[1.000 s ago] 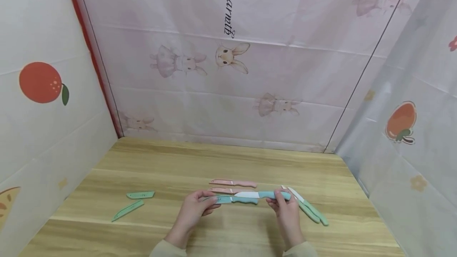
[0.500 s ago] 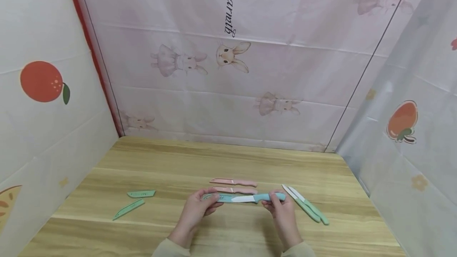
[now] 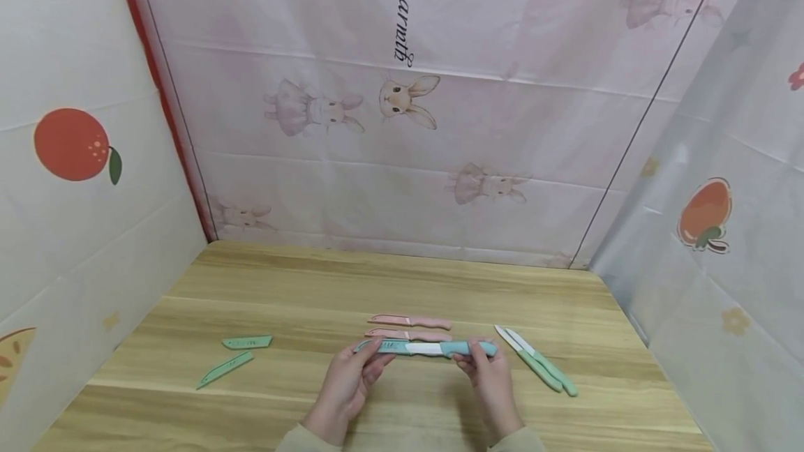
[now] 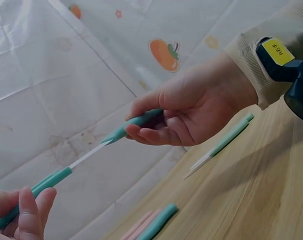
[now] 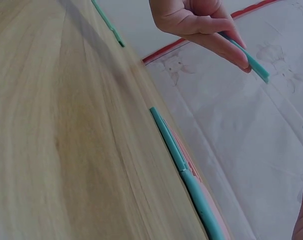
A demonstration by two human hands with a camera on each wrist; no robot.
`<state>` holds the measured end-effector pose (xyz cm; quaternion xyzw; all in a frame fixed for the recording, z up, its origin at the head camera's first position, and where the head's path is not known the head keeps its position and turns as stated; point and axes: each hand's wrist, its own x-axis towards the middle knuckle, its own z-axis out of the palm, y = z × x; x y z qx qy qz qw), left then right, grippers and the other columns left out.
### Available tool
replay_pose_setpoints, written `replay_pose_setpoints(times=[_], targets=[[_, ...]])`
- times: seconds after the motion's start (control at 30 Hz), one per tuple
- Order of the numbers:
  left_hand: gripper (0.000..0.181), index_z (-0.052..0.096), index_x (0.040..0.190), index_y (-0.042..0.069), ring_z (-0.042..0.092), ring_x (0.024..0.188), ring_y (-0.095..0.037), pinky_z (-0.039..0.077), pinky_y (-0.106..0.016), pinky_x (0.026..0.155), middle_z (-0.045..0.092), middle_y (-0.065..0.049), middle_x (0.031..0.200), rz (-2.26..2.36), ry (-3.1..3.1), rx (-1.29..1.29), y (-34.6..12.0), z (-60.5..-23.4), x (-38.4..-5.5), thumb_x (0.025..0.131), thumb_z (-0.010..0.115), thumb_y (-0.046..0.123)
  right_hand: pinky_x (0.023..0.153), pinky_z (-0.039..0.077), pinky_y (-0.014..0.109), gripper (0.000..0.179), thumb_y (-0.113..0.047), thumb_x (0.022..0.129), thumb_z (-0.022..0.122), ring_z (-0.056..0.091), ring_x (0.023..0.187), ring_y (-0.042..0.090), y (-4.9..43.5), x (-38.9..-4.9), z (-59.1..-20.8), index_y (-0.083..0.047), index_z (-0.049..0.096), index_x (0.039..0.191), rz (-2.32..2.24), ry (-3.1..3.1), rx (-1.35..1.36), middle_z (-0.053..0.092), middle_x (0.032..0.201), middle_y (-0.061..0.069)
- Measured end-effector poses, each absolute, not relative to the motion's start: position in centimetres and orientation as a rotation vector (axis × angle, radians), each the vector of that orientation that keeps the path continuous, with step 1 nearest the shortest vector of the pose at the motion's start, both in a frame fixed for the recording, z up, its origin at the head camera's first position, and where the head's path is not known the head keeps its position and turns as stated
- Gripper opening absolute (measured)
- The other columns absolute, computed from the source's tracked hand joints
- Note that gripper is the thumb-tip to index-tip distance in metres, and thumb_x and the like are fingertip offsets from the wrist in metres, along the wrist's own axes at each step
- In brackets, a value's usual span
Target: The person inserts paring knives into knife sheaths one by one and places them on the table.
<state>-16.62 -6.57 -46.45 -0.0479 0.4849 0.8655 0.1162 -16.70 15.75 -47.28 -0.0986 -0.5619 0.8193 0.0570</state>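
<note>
Blue knife [image 3: 428, 349] | right hand [image 3: 492, 377]: fingers pinching handle [image 3: 458, 348] | left hand [image 3: 344, 381]: fingers pinching blue sheath [image 3: 394, 347] | both raised above table [image 3: 264, 288]

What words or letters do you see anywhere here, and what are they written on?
"warmth": sideways on the back curtain, after a cut-off word ending in "d".
"R": on the yellow label of the dark wrist device; the characters after it are too small to read surely.
Too blurred to read: dark marks on the blue sheath in the left hand, and on the green sheaths.
</note>
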Motion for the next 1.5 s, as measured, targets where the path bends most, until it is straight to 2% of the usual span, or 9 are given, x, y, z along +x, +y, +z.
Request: replay_pose_setpoints(times=[0.23,0.6,0.9,1.13,1.5], targets=[[0.047,0.043,0.124,-0.013,0.068,0.08,-0.012,0.052,-0.012,0.064,0.07,-0.01,0.089,2.587,1.448,-0.189,-6.2,-46.6,-16.4,0.093,0.059,0.018,0.069,0.055,0.019,0.009,-0.008,0.099,0.043,0.063,0.07,0.008,15.6,-16.7,-47.5,0.0,0.044,0.096,2.477,-1.744,-0.291,0.063,0.078,0.002],[0.042,0.045,0.12,-0.012,0.068,0.077,-0.011,0.052,-0.012,0.063,0.07,-0.01,0.088,2.603,1.468,-0.214,-5.5,-46.2,-16.4,0.093,0.059,0.017,0.072,0.055,0.021,0.017,-0.01,0.098,0.043,0.062,0.074,0.01,15.3,-16.9,-47.4,0.006,0.04,0.105,2.476,-1.781,-0.291,0.061,0.085,0.004],[0.035,0.049,0.115,-0.009,0.068,0.074,-0.01,0.052,-0.012,0.06,0.07,-0.01,0.086,2.614,1.457,-0.269,-5.3,-46.2,-16.4,0.093,0.059,0.017,0.07,0.055,0.02,0.016,-0.011,0.099,0.044,0.062,0.072,0.009,15.0,-16.7,-47.4,0.004,0.041,0.103,2.513,-1.771,-0.274,0.062,0.081,0.002],[0.035,0.048,0.117,-0.01,0.068,0.074,-0.011,0.053,-0.012,0.061,0.07,-0.01,0.086,2.624,1.442,-0.279,-5.3,-46.2,-16.3,0.094,0.057,0.015,0.069,0.055,0.02,0.012,-0.011,0.098,0.044,0.061,0.07,0.009,14.5,-16.7,-47.4,0.001,0.043,0.098,2.519,-1.751,-0.268,0.061,0.079,0.002],[0.031,0.051,0.113,-0.009,0.068,0.073,-0.01,0.052,-0.012,0.06,0.07,-0.009,0.083,2.625,1.446,-0.298,-5.1,-46.3,-16.4,0.093,0.058,0.014,0.068,0.055,0.019,0.013,-0.01,0.098,0.046,0.061,0.069,0.008,14.2,-16.7,-47.5,0.002,0.043,0.1,2.514,-1.749,-0.292,0.061,0.079,0.002]])
